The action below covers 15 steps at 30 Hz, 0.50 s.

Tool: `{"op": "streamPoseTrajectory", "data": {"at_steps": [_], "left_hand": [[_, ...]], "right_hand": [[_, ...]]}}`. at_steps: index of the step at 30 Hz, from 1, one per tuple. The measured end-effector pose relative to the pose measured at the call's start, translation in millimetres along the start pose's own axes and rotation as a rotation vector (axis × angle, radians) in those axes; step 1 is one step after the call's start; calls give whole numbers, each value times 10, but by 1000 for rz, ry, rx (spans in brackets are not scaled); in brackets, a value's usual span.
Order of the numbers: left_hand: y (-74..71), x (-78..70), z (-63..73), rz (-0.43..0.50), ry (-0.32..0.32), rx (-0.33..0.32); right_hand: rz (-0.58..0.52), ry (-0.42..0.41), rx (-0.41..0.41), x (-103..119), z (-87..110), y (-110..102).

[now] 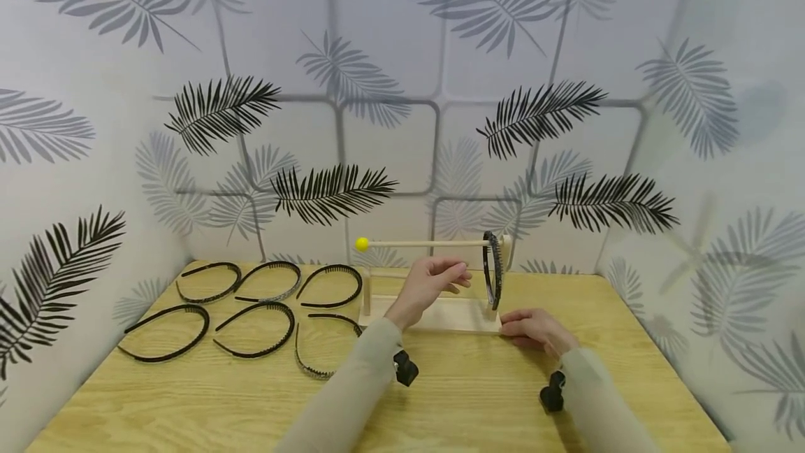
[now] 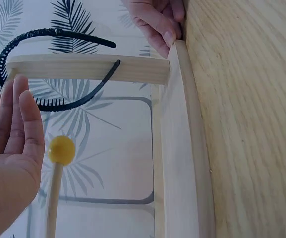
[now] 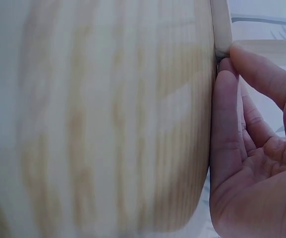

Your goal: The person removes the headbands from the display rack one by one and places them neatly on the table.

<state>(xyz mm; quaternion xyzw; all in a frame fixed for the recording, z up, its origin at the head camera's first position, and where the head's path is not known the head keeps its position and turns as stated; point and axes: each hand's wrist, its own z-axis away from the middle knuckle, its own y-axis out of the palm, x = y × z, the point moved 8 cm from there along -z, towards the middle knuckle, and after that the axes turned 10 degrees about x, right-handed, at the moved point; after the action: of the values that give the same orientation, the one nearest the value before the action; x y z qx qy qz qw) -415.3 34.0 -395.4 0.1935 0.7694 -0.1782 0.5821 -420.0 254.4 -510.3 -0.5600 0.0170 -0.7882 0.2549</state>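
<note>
A wooden headband rack point(image 1: 465, 324) stands on the table, its rod tipped with a yellow ball point(image 1: 362, 245). One black toothed headband point(image 1: 497, 278) hangs on the rod's right end, by the upright post. My left hand point(image 1: 430, 289) is in front of the rod, left of that headband; its fingers are nearly straight and hold nothing. In the left wrist view the left fingertips are close to the headband point(image 2: 78, 105); whether they touch it I cannot tell. My right hand point(image 1: 539, 331) pinches the right front corner of the rack's base, its thumb point(image 3: 259, 67) against the edge.
Several dark headbands lie in two rows on the left of the wooden table point(image 1: 478, 397). The nearest one to the rack, a headband with a glittery side point(image 1: 308, 369), is partly covered by the left sleeve point(image 1: 352, 390). A leaf-patterned wall covering point(image 1: 390, 145) rises behind.
</note>
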Motion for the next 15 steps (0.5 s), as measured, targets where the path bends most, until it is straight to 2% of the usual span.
{"op": "streamPoseTrajectory", "data": {"at_steps": [15], "left_hand": [[245, -36, -203, 81, 29, -53]], "right_hand": [[-6, -5, 2, -5, 19, 13]]}}
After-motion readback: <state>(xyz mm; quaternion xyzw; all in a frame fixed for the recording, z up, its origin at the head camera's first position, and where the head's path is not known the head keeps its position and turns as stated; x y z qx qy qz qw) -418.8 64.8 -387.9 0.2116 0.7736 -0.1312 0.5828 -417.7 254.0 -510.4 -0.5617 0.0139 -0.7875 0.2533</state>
